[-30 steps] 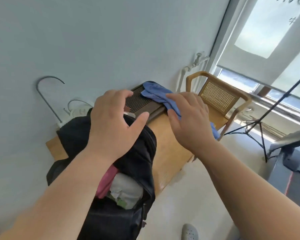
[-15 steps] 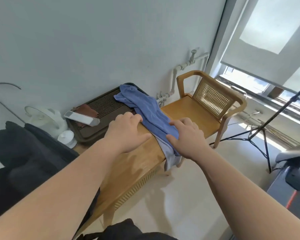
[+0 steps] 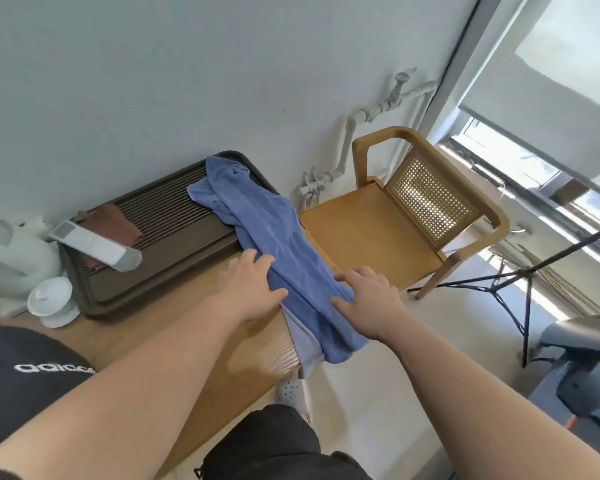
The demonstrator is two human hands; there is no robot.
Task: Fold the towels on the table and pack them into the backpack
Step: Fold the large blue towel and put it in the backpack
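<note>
A blue towel (image 3: 274, 237) lies crumpled in a long strip. It runs from the dark tea tray (image 3: 174, 244) across the wooden table (image 3: 160, 344) and hangs over the table's right end. My left hand (image 3: 253, 289) rests on the towel's left edge with its fingers fairly straight. On the right edge my right hand (image 3: 368, 303) lies flat, near the table's end. A black backpack (image 3: 32, 372) with white lettering shows at the lower left, mostly cut off by the frame.
The tray holds a brown cloth (image 3: 115, 223) and a white remote-like device (image 3: 94, 244). A white kettle (image 3: 11, 254) and a white lid (image 3: 51, 301) stand left of it. A wooden chair (image 3: 378, 233) adjoins the table's right end; a tripod (image 3: 520, 275) stands beyond.
My view swung from the backpack to the towel. Both hands moved off the backpack down onto the towel on the table, and over the last half second they barely shifted.
</note>
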